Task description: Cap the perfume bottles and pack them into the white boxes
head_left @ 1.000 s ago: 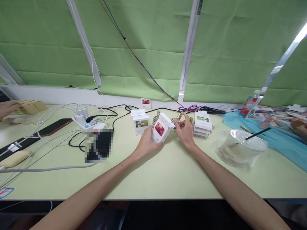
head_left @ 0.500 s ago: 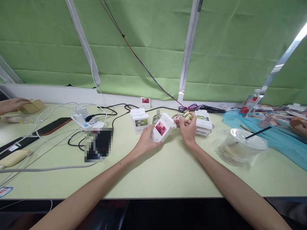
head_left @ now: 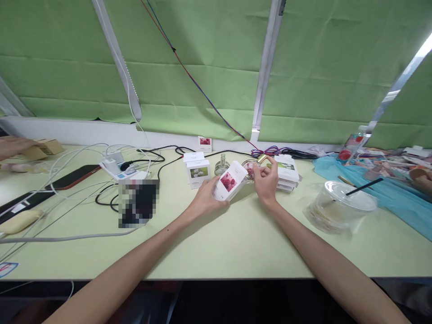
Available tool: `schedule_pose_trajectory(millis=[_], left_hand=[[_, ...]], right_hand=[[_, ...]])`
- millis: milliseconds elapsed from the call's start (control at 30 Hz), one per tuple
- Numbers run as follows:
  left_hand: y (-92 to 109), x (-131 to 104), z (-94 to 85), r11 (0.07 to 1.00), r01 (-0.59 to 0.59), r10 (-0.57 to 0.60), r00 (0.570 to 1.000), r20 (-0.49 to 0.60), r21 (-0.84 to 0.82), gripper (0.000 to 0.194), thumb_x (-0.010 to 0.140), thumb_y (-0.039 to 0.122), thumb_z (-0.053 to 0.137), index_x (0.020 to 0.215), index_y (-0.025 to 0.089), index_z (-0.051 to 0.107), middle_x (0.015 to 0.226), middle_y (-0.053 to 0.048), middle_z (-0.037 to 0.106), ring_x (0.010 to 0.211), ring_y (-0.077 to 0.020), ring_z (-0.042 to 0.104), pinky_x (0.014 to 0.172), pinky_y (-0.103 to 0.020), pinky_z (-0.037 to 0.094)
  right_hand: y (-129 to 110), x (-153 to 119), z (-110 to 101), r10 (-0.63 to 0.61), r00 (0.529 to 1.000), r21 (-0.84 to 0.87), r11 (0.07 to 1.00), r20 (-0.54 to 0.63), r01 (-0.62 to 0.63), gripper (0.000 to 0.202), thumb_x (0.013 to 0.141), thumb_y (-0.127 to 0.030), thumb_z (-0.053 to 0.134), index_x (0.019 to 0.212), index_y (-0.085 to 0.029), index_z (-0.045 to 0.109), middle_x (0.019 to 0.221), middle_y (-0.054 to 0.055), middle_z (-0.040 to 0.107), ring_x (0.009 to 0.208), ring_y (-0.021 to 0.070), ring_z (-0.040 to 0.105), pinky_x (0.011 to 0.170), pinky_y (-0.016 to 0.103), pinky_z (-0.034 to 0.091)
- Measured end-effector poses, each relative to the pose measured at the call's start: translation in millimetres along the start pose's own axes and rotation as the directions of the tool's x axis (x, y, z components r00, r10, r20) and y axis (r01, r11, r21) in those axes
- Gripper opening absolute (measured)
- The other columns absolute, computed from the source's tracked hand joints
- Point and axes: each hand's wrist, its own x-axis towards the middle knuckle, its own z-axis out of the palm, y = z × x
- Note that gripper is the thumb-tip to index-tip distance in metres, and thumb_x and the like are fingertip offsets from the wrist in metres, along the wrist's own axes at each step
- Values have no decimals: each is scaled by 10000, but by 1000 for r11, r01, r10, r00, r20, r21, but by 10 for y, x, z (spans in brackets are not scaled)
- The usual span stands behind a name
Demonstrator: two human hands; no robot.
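My left hand (head_left: 205,198) is closed around a small white box (head_left: 230,181) with a red rose picture, held tilted to the right. Just right of it, my right hand (head_left: 265,182) grips a round glass bottle (head_left: 250,169) with pink flowers and a gold cap (head_left: 262,159). Behind the held box stands a clear glass bottle (head_left: 222,165) without a cap. White boxes with white-flower pictures (head_left: 199,173) stand to the left. More white boxes (head_left: 286,173) are stacked beside my right hand.
A lidded plastic cup (head_left: 347,198) with a black straw is at the right, near blue cloth (head_left: 391,193). Cables, a power strip (head_left: 118,170) and a phone (head_left: 76,177) lie left. Another person's hand (head_left: 15,147) is at far left, by a cardboard box (head_left: 50,146).
The top of the box in my left hand looks closed now, where flaps stood open before. The bottle and my right hand have shifted slightly. The other person's hand at left has moved a little.
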Motion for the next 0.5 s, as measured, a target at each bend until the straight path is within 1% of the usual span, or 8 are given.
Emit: schedule_pose_trajectory(millis=[100,200,367,500], left_hand=[[-4,-2,0,1000,-3,3,1000,21,13,864,567,333,860,1382,256,581,1156,-112,657,1224,-387,569,947,-463,555],[-17,-6,5,1000,1,-1,1000,18,10,906,565,343,866,1415,265,560,1168,-119,643,1223,-382,570,956,-467,553],[-23,-16,3,1000,23,-23,999,41,15,935,562,366,869,1437,277,550,1197,-118,628,1162,-369,612,938,-456,565],[-3,-24,-11,1000,9,-11,998,65,26,936,577,367,859,1454,290,540,1184,-116,630,1152,-368,617,923,-451,570]], right_hand=[[-6,-7,6,15,1000,17,1000,16,-15,607,843,-468,651,1337,-153,495,623,-81,505,541,141,541,534,257,426],[-10,-17,13,27,999,17,999,37,-28,603,831,-466,662,1327,-158,510,624,-80,507,545,138,542,529,253,424],[-12,-37,26,48,996,34,998,71,-51,609,824,-474,666,1324,-165,506,635,-64,533,565,157,568,543,274,450],[-7,-48,28,56,994,33,998,94,-59,581,829,-465,661,1305,-172,502,632,-61,539,564,162,574,555,280,459]])
